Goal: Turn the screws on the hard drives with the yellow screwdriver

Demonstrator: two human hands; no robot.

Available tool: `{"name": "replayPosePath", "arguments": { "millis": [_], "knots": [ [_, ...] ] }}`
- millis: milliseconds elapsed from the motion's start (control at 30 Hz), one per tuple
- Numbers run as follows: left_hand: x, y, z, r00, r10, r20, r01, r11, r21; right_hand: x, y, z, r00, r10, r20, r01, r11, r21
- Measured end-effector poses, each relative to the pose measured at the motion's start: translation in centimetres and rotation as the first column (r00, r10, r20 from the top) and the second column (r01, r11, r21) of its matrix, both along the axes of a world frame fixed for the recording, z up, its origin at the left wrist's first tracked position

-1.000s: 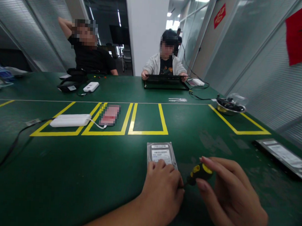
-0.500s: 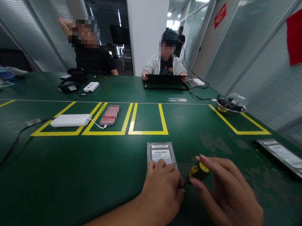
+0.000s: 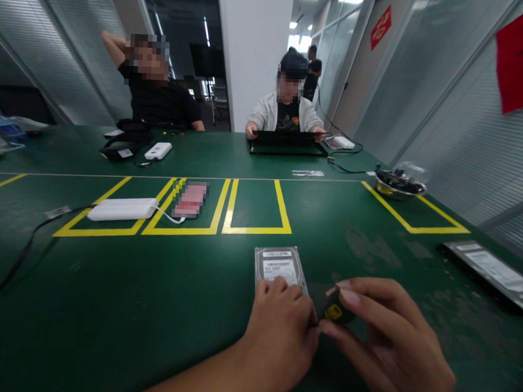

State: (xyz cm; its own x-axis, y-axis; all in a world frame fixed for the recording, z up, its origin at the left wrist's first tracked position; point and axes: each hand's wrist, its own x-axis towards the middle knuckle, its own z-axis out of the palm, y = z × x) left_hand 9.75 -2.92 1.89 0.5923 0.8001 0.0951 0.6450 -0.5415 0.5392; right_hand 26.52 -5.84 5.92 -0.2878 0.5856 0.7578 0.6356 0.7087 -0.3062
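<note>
A silver hard drive (image 3: 279, 267) with a white label lies on the green table (image 3: 174, 308) in front of me. My left hand (image 3: 282, 327) is closed over its near right part, with the fingers curled on the label and hiding the near end. My right hand (image 3: 394, 335) grips a short screwdriver (image 3: 336, 312) by its black and yellow handle, between thumb and fingers. The handle leans against the side of my left hand, beside the drive's right edge. The screwdriver's tip is hidden behind my left fingers.
A second, larger drive (image 3: 492, 274) lies at the right. A metal bowl (image 3: 398, 193) of dark parts stands farther back. A white power bank (image 3: 123, 209) and a phone (image 3: 191, 200) lie among yellow tape marks. Across the table, a person (image 3: 286, 113) holds a black panel (image 3: 287, 144).
The screwdriver's handle has turned and shifted slightly down and left in my right hand, and my right fingers have rolled with it. My left hand and the hard drive have stayed in place.
</note>
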Motion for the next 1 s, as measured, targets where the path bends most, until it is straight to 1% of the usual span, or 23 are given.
{"name": "replayPosePath", "arguments": {
  "millis": [200, 300, 433, 567, 767, 1000],
  "knots": [
    [0.0, 0.1, 0.2, 1.000, 0.007, 0.019, -0.007, 1.000, -0.006, 0.1, 0.1, -0.3, 1.000, -0.013, -0.008, 0.013, 0.999, -0.049],
    [0.0, 0.1, 0.1, 1.000, 0.009, 0.021, -0.009, 1.000, -0.010, 0.2, 0.0, -0.5, 1.000, 0.010, -0.017, -0.010, 0.998, -0.055],
    [0.0, 0.1, 0.0, 1.000, 0.006, 0.022, -0.006, 1.000, -0.006, 0.2, 0.0, -0.4, 0.999, 0.005, -0.034, -0.007, 0.999, -0.042],
    [0.0, 0.1, 0.1, 0.999, 0.015, 0.035, -0.015, 1.000, 0.001, 0.3, 0.1, -0.5, 0.997, 0.031, -0.069, -0.036, 0.997, -0.071],
    [-0.1, 0.2, 0.2, 0.999, 0.008, 0.045, -0.006, 0.999, -0.035, 1.0, 0.2, -1.2, 0.983, 0.092, -0.162, -0.114, 0.984, -0.137],
    [0.0, 0.2, 0.3, 0.999, 0.005, 0.032, -0.004, 0.999, -0.034, 1.0, 0.2, -0.7, 0.988, 0.044, -0.151, -0.064, 0.990, -0.128]
  ]
}}
